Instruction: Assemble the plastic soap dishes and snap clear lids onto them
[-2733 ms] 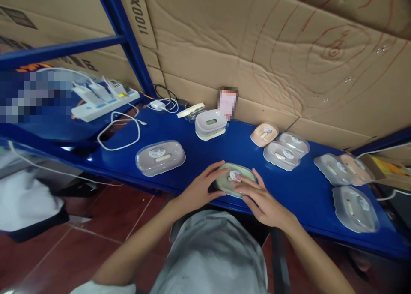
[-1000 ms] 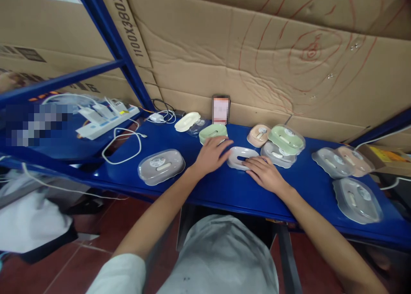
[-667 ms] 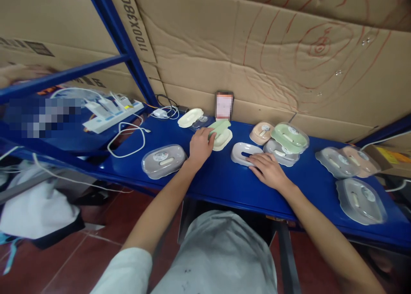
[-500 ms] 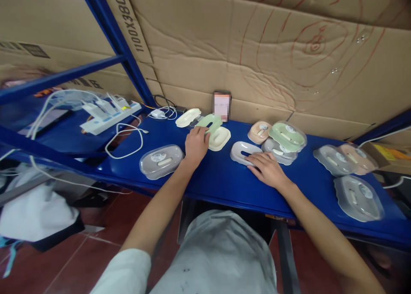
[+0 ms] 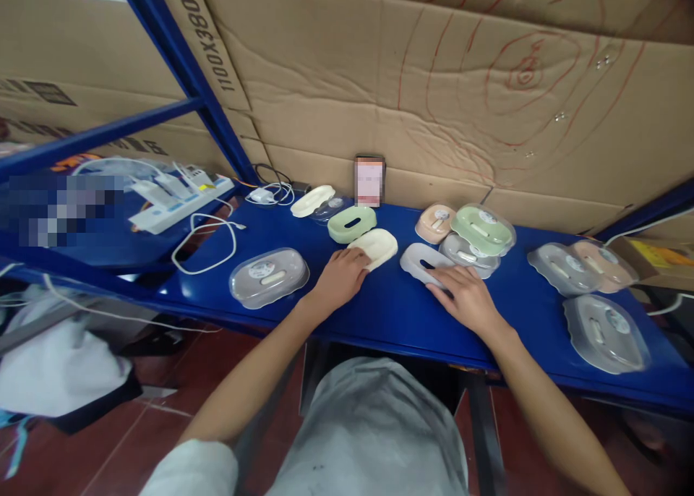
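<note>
Hands both flat: left hand (image 5: 339,279) loosely pinches the cream tray (image 5: 374,246); right hand (image 5: 466,301) presses the white tray (image 5: 421,261), steadying both parts.

The shelf (image 5: 379,308) is blue painted metal, smooth with a soft sheen. The cream tray (image 5: 374,246) and the green tray (image 5: 351,224) are matt plastic; the white tray (image 5: 420,259) looks slightly glossy. The lidded box (image 5: 268,275) has a clear, shiny plastic cover. The back wall (image 5: 434,105) is rough brown cardboard, creased.
</note>
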A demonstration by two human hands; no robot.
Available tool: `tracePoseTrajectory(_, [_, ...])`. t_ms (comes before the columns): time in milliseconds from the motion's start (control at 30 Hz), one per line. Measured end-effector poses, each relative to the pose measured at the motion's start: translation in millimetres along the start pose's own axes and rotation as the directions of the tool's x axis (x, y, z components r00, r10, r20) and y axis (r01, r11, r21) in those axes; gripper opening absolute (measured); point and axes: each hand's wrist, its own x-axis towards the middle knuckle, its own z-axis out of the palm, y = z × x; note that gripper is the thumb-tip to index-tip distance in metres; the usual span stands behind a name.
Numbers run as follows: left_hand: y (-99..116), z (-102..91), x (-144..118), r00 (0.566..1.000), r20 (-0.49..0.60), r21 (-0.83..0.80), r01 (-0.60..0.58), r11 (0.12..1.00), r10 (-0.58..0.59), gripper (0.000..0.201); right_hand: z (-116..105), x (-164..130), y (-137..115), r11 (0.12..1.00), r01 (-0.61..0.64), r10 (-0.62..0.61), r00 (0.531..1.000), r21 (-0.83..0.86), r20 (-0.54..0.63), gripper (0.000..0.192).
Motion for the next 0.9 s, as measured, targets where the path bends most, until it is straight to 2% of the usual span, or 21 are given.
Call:
tracePoseTrajectory(100, [3,-3.6,-32,0.989,0.038,-0.153,-0.138,0.979,0.145,0.025,-3,-15,-10,0.994,-0.11,0.111,0.986,0.012,-0.125,0.032])
tracePoseTrajectory(167, [9,-4.1,-49,0.98,0.0,-0.29,-0.188,0.938,0.197,0.026,-2,-23,-20,0.988,-0.154,0.157,0.973,0.032,-0.17,0.032])
tracePoseTrajectory(233, [16,-3.0,-60,0.98,-0.072,-0.376,-0.198,0.905,0.185,0.03,2,-26,-33,0.986,-0.151,0.16,0.972,0.064,-0.173,0.032])
tracePoseTrajectory(400, [20,0.5,-61,0.957,-0.214,-0.334,-0.262,0.906,0.197,0.048,10,-21,-70,0.993,-0.059,0.074,0.986,0.104,-0.147,0.036])
tracePoseTrajectory(533, [14,5.8,-54,0.939,-0.232,-0.313,-0.321,0.894,0.256,0.037,14,-15,-89,0.997,-0.017,0.024,0.995,0.076,-0.095,0.039])
tracePoseTrajectory(667, [11,11.5,-54,0.939,-0.222,-0.277,-0.32,0.906,0.264,0.023,20,-12,-92,0.996,0.008,-0.008,1.0,0.087,0.004,0.039])
tracePoseTrajectory(800, [13,6.7,-53,0.945,-0.217,-0.282,-0.3,0.911,0.244,0.018,24,-13,-89,0.997,0.004,-0.006,1.0,0.082,0.022,0.037])
tracePoseTrajectory(900, [12,-3.5,-41,0.967,-0.218,-0.251,-0.186,0.95,0.132,0.022,24,-13,-89,0.995,-0.009,0.006,1.0,0.103,0.027,0.036])
